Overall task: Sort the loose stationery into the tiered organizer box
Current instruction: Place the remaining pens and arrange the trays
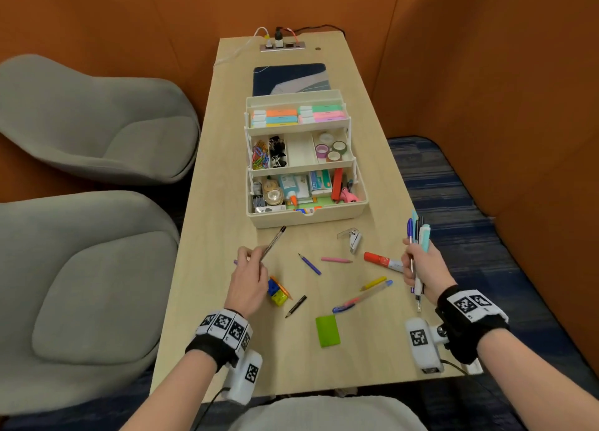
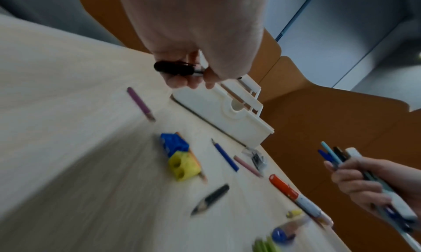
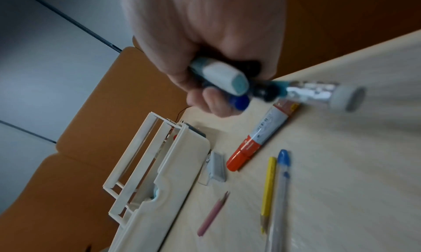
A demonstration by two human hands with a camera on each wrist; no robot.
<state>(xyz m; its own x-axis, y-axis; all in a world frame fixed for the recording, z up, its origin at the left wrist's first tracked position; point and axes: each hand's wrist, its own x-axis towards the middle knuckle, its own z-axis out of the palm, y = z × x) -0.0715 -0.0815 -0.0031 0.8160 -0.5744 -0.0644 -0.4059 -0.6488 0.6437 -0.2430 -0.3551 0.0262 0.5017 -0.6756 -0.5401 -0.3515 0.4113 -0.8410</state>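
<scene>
The white tiered organizer box (image 1: 324, 218) stands open mid-table, its trays filled with highlighters, clips, tape rolls and glue. My left hand (image 1: 248, 280) pinches a black-capped clear pen (image 1: 274, 242) just in front of the box, tip raised toward it; the same pen (image 2: 175, 69) shows in the left wrist view. My right hand (image 1: 421, 268) grips a bundle of pens (image 1: 418, 233) upright at the table's right edge, also seen as the bundle of pens (image 3: 227, 82). Loose on the table lie a red marker (image 1: 382, 261), blue pencil (image 1: 309, 263), pink pencil (image 1: 336, 260) and yellow pencil (image 1: 372, 283).
Also on the table are a staple remover (image 1: 351, 237), blue and yellow sharpeners (image 1: 277, 293), a black pencil (image 1: 295, 306), a blue-capped pen (image 1: 363, 296), a green eraser (image 1: 327, 331) and a purple pencil (image 2: 141, 103). Grey chairs (image 1: 97, 122) stand left; a dark mat (image 1: 291, 77) lies behind the box.
</scene>
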